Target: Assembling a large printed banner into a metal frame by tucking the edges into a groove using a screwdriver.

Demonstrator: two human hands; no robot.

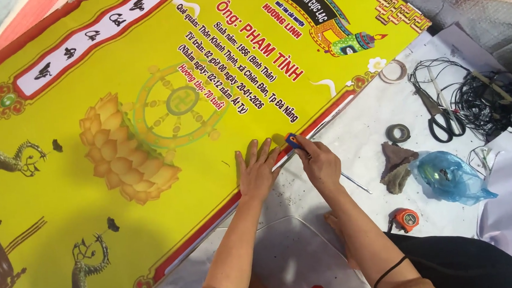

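Note:
A large yellow printed banner with a lotus, a wheel emblem and a red border lies flat across the left and middle. My left hand presses flat, fingers apart, on a long metal ruler laid along the banner's red edge. My right hand grips a small blue utility knife with its tip at the ruler's edge, just right of my left fingers.
On the white sheet to the right lie black-handled scissors, a dark tape roll, a clear tape roll, tangled black wire, a brown rag, a blue plastic bag and an orange tape measure.

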